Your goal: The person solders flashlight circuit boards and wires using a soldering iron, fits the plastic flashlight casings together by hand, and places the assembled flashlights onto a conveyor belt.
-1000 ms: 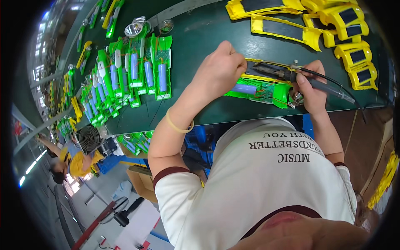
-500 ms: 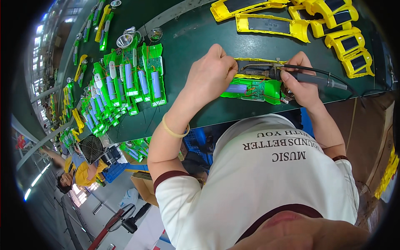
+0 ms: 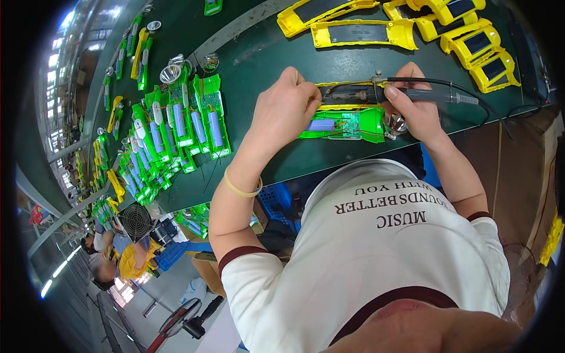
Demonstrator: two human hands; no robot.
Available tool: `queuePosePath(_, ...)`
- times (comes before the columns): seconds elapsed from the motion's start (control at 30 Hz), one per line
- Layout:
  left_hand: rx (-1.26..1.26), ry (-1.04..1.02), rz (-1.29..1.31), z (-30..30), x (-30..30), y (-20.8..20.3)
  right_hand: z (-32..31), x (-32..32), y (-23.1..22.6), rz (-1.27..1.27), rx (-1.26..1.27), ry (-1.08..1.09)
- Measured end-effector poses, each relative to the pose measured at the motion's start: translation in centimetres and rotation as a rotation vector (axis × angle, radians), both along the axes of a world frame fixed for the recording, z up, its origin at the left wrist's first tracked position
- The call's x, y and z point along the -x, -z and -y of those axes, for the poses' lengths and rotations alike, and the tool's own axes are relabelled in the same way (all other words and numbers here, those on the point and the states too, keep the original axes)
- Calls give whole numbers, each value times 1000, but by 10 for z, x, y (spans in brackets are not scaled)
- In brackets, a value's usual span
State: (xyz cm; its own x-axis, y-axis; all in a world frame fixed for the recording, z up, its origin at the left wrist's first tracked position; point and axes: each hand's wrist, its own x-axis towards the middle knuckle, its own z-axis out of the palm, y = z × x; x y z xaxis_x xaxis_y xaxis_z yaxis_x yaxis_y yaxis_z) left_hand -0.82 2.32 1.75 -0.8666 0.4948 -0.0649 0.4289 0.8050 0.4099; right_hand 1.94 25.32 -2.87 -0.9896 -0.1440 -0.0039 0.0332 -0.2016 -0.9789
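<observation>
My right hand grips the black handle of a soldering iron that has a thin feed tube clamped along it. The iron lies across an open yellow flashlight shell, its tip pointing left toward my left hand. Fingers of the left hand are pinched together at the shell's left end; whatever is between them is hidden. Directly below sits a green flashlight half with a blue battery cell, a circuit board and red wires. A shiny reflector rests at its right end, under my right hand.
Several wired green halves are piled on the green table to the left. Yellow shells with dark panels lie at the far right. A black cable trails off rightward. Beyond the left end are a round fan grille and co-workers.
The whole view has shifted slightly, moving table things left in the picture. Both hands keep their places at the yellow shell. The reflector by my right hand shows more fully.
</observation>
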Motion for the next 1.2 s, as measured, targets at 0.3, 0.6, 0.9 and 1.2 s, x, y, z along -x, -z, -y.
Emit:
queuePosePath(0.3,-10,113,28,-37,13,0,-39,-5,1,91,346,358)
queuePosePath(0.6,-27,72,3,-2,-7,7,-49,19,-6,-215,31,278)
queuePosePath(0.9,6,39,-2,-1,1,5,-40,19,-4,-162,36,246)
queuePosePath(1.2,-1,46,-8,-6,-4,1,-43,3,-5,-109,125,140)
